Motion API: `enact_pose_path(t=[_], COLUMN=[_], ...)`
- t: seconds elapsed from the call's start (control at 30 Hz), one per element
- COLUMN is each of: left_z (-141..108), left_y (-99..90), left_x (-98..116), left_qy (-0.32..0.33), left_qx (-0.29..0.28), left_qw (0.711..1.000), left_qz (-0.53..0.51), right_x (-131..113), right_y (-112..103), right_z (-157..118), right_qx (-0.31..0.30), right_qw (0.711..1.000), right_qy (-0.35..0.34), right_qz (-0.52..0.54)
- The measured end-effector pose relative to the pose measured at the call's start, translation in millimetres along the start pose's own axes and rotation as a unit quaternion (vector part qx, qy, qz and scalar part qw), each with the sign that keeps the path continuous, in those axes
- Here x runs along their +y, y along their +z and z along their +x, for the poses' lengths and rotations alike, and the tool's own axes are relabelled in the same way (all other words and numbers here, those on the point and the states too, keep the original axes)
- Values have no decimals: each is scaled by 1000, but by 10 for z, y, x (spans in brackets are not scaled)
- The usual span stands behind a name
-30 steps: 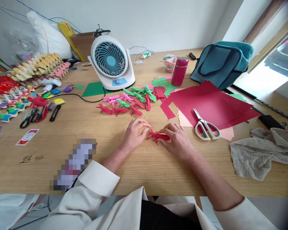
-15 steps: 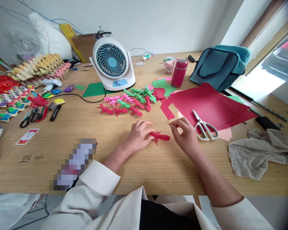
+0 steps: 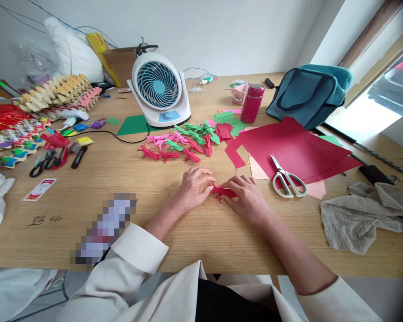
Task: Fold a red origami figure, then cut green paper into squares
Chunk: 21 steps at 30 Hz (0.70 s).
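A small red folded-paper figure [image 3: 220, 191] with thin legs lies on the table between my two hands. My left hand [image 3: 192, 191] grips its left end between thumb and fingertips. My right hand [image 3: 248, 198] has its fingers curled over the right end, with the thumb at the near side, and part of the figure is hidden under it. Beyond my hands lies a pile of similar paper figures [image 3: 184, 141] in red, pink and green. White-handled scissors [image 3: 288, 179] rest open on red paper sheets [image 3: 309, 150] to the right.
A white fan [image 3: 158, 87] stands behind the pile. Farther right are a red flask [image 3: 253, 103], a teal bag [image 3: 309, 96] and a grey cloth [image 3: 352, 219]. Black scissors [image 3: 42, 166], a marker [image 3: 79, 157] and a blurred-out object [image 3: 104, 230] lie left. A person's white sleeve shows at the left edge.
My right hand has moved left, from empty space beside the scissors onto the right end of the red paper figure. My left hand has stayed at its left end.
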<state>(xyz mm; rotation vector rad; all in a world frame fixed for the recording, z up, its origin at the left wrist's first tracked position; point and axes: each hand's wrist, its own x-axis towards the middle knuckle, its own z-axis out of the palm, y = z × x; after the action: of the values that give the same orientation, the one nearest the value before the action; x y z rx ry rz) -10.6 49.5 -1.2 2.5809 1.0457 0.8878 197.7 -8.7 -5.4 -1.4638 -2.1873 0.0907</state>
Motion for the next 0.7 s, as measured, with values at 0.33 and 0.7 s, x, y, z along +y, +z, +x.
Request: enact_pose_path(t=[0.33,0.7], left_z=[10,32], left_y=[-11,-77], left_x=[8,-203], left_qy=[-11,-79], left_qx=[13,161], left_qw=[1000,981], left_qz=[-22,-75], right_x=[-19,83], right_y=[3,174], right_z=[21,84], right_qx=[-15,104], right_qw=[1000,973], right_qy=[15,89], right_qz=[8,188])
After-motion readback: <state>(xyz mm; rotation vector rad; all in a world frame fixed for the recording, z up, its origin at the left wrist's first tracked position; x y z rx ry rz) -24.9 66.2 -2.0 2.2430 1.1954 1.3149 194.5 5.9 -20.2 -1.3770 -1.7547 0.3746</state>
